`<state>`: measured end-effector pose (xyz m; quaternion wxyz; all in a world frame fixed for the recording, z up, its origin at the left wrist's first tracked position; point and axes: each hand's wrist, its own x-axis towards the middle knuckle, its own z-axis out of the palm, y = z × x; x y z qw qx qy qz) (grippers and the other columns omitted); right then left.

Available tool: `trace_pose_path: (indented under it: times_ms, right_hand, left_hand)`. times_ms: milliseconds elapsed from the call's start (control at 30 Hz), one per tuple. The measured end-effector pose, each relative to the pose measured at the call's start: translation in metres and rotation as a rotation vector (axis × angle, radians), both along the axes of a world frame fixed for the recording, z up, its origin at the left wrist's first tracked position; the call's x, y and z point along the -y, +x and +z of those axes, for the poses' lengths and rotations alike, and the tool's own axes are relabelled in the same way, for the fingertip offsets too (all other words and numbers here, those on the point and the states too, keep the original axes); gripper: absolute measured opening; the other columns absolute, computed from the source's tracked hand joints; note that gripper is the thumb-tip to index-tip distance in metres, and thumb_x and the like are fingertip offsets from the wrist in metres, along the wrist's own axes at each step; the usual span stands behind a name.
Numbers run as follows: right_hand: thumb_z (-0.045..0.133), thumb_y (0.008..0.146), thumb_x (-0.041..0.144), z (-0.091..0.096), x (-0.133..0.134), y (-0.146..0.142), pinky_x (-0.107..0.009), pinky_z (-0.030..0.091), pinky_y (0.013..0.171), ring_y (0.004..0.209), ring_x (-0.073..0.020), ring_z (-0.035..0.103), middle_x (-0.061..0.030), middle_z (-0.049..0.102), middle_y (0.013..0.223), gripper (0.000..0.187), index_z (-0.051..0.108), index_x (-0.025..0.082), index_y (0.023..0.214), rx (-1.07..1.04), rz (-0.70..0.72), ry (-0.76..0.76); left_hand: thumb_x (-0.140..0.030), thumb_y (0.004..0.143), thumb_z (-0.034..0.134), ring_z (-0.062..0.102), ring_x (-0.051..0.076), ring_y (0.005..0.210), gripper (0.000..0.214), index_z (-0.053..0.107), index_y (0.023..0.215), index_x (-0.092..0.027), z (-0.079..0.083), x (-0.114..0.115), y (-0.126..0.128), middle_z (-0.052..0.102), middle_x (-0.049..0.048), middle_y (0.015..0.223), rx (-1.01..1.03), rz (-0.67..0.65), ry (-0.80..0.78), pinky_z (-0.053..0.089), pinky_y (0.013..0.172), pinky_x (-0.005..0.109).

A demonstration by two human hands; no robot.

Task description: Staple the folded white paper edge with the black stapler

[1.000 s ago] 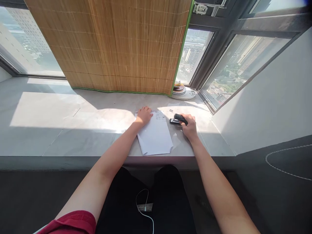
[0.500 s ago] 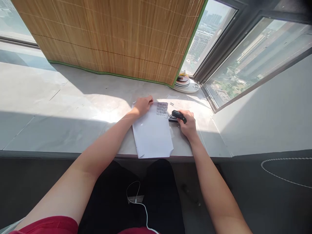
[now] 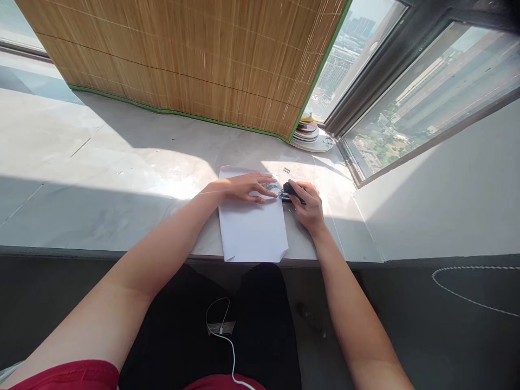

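Observation:
A white sheet of paper lies on the pale sill, its lower corners bent. My left hand rests flat on its upper part, fingers spread toward the right edge. Rows of staples in the paper show partly between those fingers. My right hand is wrapped around a black stapler, whose front end meets the paper's right edge near my left fingertips. Whether the stapler's jaws are pressed together I cannot tell. A small strip of staples lies just beyond the stapler.
A bamboo blind with green edging hangs over the back of the sill. Stacked plates stand in the corner by the window. A white cable runs across my lap. At the right hangs a beaded cord.
My left hand has moved right and down from the paper's top edge and opened out flat over the staple rows. My right hand has shifted its grip on the stapler, fingers now over its top.

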<state>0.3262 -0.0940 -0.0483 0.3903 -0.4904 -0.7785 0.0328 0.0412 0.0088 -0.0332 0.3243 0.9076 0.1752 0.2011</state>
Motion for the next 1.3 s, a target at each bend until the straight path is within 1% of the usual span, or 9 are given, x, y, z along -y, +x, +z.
trace_pose_path:
  times_ms: [233,433,533,600,700,800,900,1000,1300]
  right_hand:
    - [0.055,0.108,0.033,0.002,0.002,-0.001,-0.066,0.051,0.113,0.119,-0.0333,0.063,-0.009,0.067,0.127,0.045,0.066,0.044,0.151,-0.01,0.004,-0.002]
    - [0.053,0.109,0.032,0.002,0.003,-0.003,-0.071,0.046,0.117,0.123,-0.0351,0.06,-0.0098,0.064,0.128,0.046,0.066,0.045,0.151,-0.002,0.001,-0.038]
    - [0.052,0.109,0.031,0.003,0.003,-0.004,-0.07,0.048,0.114,0.121,-0.0347,0.06,-0.0096,0.064,0.127,0.046,0.065,0.046,0.151,0.031,-0.003,-0.019]
    - [0.052,0.109,0.03,0.003,0.003,-0.005,-0.068,0.049,0.113,0.12,-0.0344,0.06,-0.0094,0.063,0.127,0.047,0.065,0.046,0.151,0.056,-0.009,-0.002]
    - [0.051,0.109,0.029,0.002,0.003,-0.006,-0.066,0.049,0.11,0.117,-0.0331,0.059,-0.0095,0.064,0.127,0.047,0.065,0.045,0.152,0.092,-0.018,0.018]
    - [0.049,0.111,0.03,0.002,0.003,-0.007,-0.061,0.049,0.106,0.115,-0.0305,0.059,-0.0094,0.065,0.126,0.044,0.066,0.041,0.15,0.142,-0.053,0.028]
    - [0.048,0.112,0.03,0.001,0.004,-0.008,-0.055,0.049,0.103,0.114,-0.0284,0.06,-0.0092,0.066,0.126,0.042,0.068,0.039,0.148,0.2,-0.087,0.024]
    - [0.048,0.112,0.028,0.001,0.004,-0.008,-0.053,0.048,0.101,0.113,-0.0282,0.06,-0.0088,0.066,0.126,0.042,0.068,0.04,0.148,0.241,-0.097,0.03]
    - [0.051,0.108,0.021,0.002,0.004,-0.01,-0.052,0.047,0.1,0.113,-0.0295,0.059,-0.0083,0.064,0.127,0.052,0.063,0.044,0.153,0.302,-0.111,0.022]
  left_hand:
    - [-0.049,0.083,0.09,0.054,0.035,0.15,0.042,0.081,0.123,-0.038,-0.016,0.001,0.01,0.064,0.0036,0.155,-0.043,-0.023,-0.004,0.038,0.126,0.059]
    - [-0.05,0.083,0.091,0.058,0.037,0.145,0.042,0.081,0.122,-0.037,-0.036,-0.003,0.015,0.061,0.005,0.158,-0.027,0.128,0.01,0.04,0.124,0.062]
    - [-0.049,0.085,0.09,0.058,0.036,0.146,0.041,0.081,0.124,-0.038,-0.04,-0.003,0.019,0.06,0.0042,0.158,-0.029,0.105,0.009,0.039,0.125,0.062]
    - [-0.049,0.085,0.09,0.057,0.035,0.147,0.041,0.081,0.124,-0.038,-0.035,0.0,0.019,0.06,0.0032,0.158,-0.025,0.063,0.006,0.037,0.127,0.061]
    - [-0.05,0.089,0.086,0.054,0.034,0.15,0.041,0.08,0.128,-0.039,-0.021,0.006,0.019,0.059,0.0028,0.159,-0.006,0.03,0.031,0.034,0.129,0.061]
    - [-0.052,0.098,0.075,0.046,0.034,0.156,0.044,0.075,0.14,-0.038,-0.006,0.014,0.018,0.052,0.0037,0.167,-0.089,-0.077,0.083,0.022,0.133,0.064]
    - [-0.05,0.106,0.062,0.038,0.033,0.162,0.045,0.068,0.149,-0.039,0.004,0.018,0.018,0.045,0.0031,0.173,-0.168,-0.185,0.122,0.01,0.135,0.065]
    - [-0.048,0.107,0.059,0.037,0.032,0.162,0.045,0.067,0.151,-0.04,0.006,0.018,0.017,0.044,0.0023,0.174,-0.166,-0.196,0.117,0.006,0.136,0.064]
    - [-0.048,0.108,0.058,0.033,0.032,0.164,0.046,0.066,0.152,-0.04,0.006,0.019,0.017,0.046,0.0028,0.173,-0.185,-0.198,0.136,0.005,0.135,0.065]
